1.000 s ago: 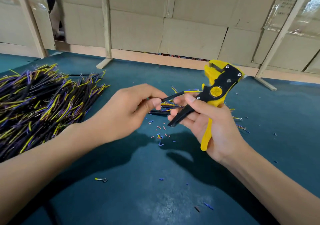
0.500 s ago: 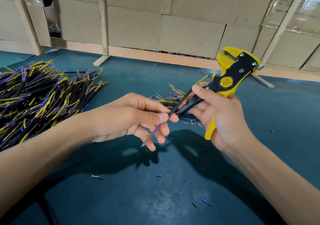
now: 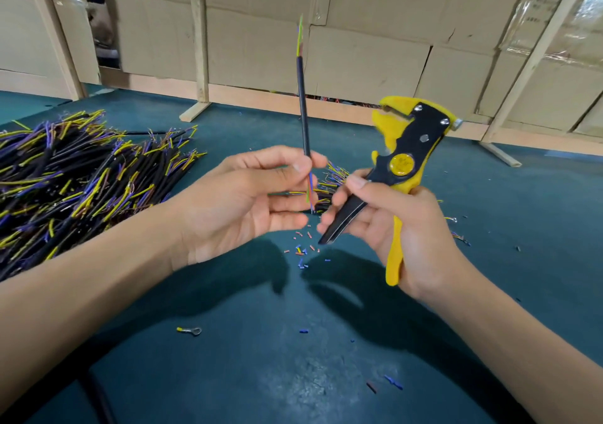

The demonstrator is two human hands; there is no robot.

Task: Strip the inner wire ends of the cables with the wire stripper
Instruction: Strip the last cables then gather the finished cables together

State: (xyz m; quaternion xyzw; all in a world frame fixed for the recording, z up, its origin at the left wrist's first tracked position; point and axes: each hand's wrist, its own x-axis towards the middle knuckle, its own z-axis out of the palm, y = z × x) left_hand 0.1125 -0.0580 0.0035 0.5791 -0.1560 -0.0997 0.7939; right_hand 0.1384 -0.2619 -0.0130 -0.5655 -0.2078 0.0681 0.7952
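We hold one black cable (image 3: 303,104) in our left hand (image 3: 248,202), pinched between the thumb and the forefinger near its lower end. The cable stands almost upright, a little tilted, above the middle of the table. Its upper end shows thin coloured inner wires, green and yellow among them, against the far cardboard wall (image 3: 359,55). At the lower end more inner wires (image 3: 310,192), blue and green, hang down below the pinch, in front of the open palm. The other fingers of this hand are loosely spread and touch nothing that we can see.

Our right hand (image 3: 401,224) is closed around the wire stripper (image 3: 399,166), which is yellow and black. Its head points up and to the far side, with the jaws a little apart, and nothing is between them. The black handle points down to the left, and the yellow handle lies in the palm. The stripper is just to the right of the cable and does not touch it.

On the left of the green table (image 3: 326,374) lies a big pile of cables (image 3: 81,175). A smaller bunch (image 3: 329,179) lies behind our hands. Small bits of coloured insulation (image 3: 301,254) are scattered under the hands, and a ring terminal (image 3: 191,330) lies nearer to us.
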